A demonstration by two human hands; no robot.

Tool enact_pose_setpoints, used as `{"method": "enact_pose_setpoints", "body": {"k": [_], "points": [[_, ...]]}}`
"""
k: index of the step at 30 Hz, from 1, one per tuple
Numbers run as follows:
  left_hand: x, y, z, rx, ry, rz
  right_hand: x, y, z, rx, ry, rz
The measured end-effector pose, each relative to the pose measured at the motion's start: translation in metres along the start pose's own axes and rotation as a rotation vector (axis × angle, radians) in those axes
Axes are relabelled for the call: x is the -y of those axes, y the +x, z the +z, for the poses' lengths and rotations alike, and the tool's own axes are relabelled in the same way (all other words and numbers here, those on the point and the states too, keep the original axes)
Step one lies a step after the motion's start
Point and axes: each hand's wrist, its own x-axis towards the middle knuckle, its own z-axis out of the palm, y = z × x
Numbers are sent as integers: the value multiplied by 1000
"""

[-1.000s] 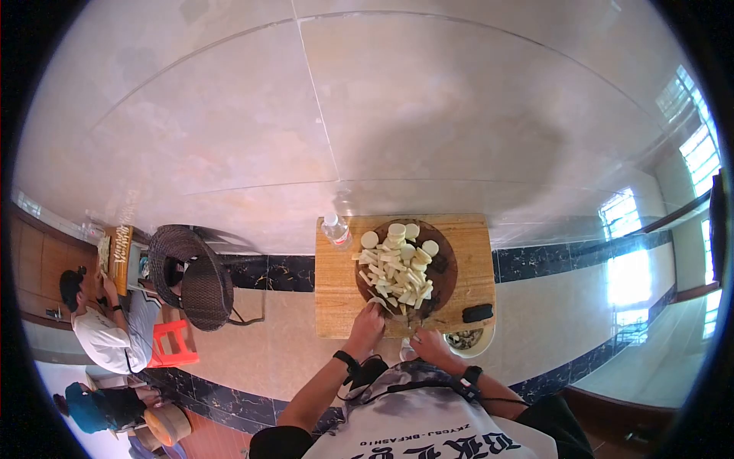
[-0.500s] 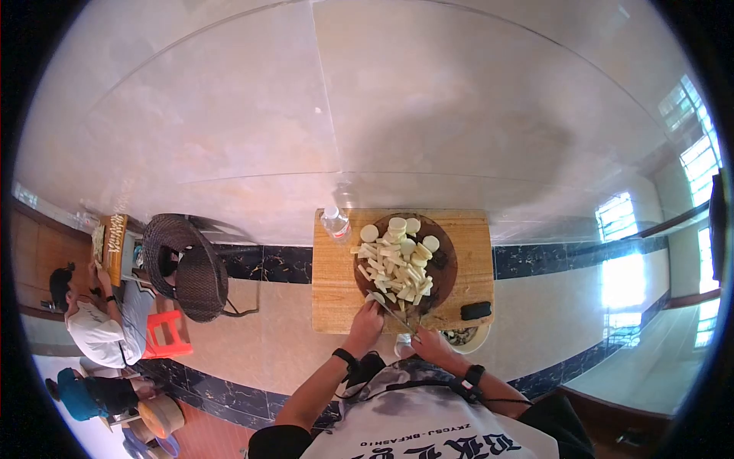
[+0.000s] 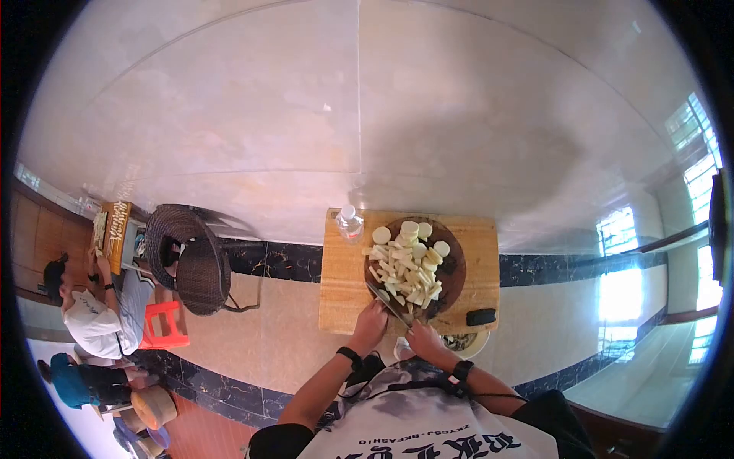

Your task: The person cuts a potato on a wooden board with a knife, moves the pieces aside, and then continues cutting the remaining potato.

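Note:
A kitchen knife (image 3: 388,303) slants over the near edge of a round dark chopping board (image 3: 456,277). My right hand (image 3: 426,342) is closed around its handle end. Close against the blade's left side is my left hand (image 3: 372,324), fingers curled; whatever they hold is hidden. Pale cut sticks (image 3: 409,273) of a vegetable I cannot name lie heaped on the board. Several thick round slices (image 3: 441,249) sit along the heap's far side.
The board rests on a wooden table (image 3: 340,294) against the tiled wall. On the table stand a clear bottle (image 3: 349,225) and a small black object (image 3: 481,317). A bowl (image 3: 475,346) is below its near edge. Left are a wicker chair (image 3: 202,279), red stool (image 3: 164,325) and two people.
The whole view has shifted slightly, with the table now a little further right. Both hands stay at the knife by the board's near edge.

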Motion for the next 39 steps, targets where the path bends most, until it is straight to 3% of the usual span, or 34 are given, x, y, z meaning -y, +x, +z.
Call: {"method": "enact_pose_setpoints", "body": {"k": [2,4,7,10,12,18,22,28,30,34,37,39], "points": [[-1,5,-3,-13,23,38,2,0,-7,6,-11,-55],[3,5,-5,9,259,241,-11,-8,-10,5,-76,-137],[4,3,-6,48,414,303,-20,-10,-9,9,-9,80],[9,4,-2,123,502,302,-16,-18,-13,-6,-52,-122],[10,5,-1,73,519,341,-10,-21,-15,-6,-68,-193],[11,0,-3,65,488,363,9,-32,-28,11,-6,-156],[9,-1,-4,25,481,378,4,-28,-18,22,77,26],[9,-3,-2,79,447,312,-2,-30,-21,8,99,-17],[8,-3,-3,85,432,313,-10,-32,-24,27,-12,-128],[3,-2,-8,63,413,323,-17,-28,-24,80,-40,-89],[9,-3,-3,42,350,311,-18,-22,-22,77,-117,-208],[8,-5,-6,53,351,317,-24,-9,-14,98,-293,-400]]}}
